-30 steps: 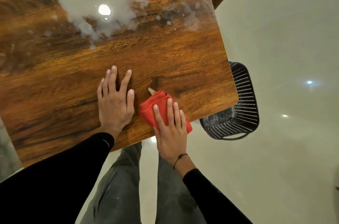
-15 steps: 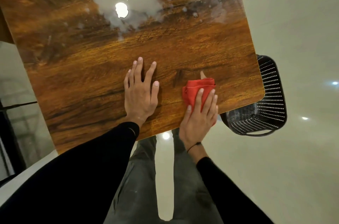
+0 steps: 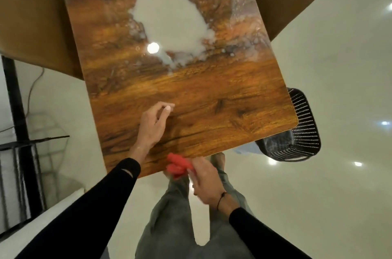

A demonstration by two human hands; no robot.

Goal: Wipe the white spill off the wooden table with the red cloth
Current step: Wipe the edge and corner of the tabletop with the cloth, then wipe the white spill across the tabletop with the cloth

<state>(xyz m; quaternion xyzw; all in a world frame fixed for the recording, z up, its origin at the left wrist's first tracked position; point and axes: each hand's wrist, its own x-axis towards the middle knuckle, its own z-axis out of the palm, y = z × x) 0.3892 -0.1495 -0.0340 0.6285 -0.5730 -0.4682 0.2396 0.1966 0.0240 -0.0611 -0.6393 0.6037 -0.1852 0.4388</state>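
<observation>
Head view: red cloth [image 3: 177, 165] in right hand [image 3: 204, 182] at table [image 3: 212, 97] edge.

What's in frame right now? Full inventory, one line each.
wooden table: 1, brown, centre
white spill: 1 pool plus splatter, white, far half of table
red cloth: 1, red, bunched at near table edge
basket: 1, black perforated, floor by near right corner
chairs: 2, tan, either side of table
rack: 1, black, left
left hand: 1, over table, fingers curled, empty
right hand: 1, gripping red cloth
</observation>
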